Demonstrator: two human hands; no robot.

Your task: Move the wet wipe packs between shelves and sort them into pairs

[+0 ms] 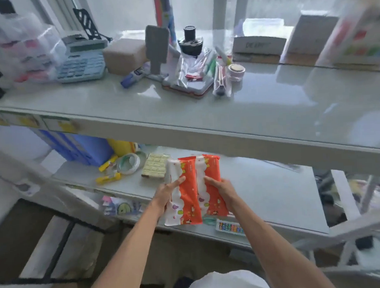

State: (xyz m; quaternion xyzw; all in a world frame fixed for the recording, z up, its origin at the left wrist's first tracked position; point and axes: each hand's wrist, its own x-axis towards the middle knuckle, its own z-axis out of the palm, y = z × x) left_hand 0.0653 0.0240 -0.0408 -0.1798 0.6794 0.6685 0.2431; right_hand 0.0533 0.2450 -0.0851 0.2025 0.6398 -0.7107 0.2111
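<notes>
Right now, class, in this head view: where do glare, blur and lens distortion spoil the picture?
Head view: window backlight throws glare on the upper shelf; the box at far right is blurred; the wide lens bows shelf edges; the wipe packs in the left hand and right hand look sharpest.

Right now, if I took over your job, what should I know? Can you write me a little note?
Left hand: grips the left wet wipe pack.
Right hand: grips the right wet wipe pack.
Where: both orange-and-white packs are held side by side, above the front of the lower shelf.
Done: one pair is brought together in the hands.
Left: set the pair down. No pack shows on the upper shelf, and no other packs are in sight.
</notes>
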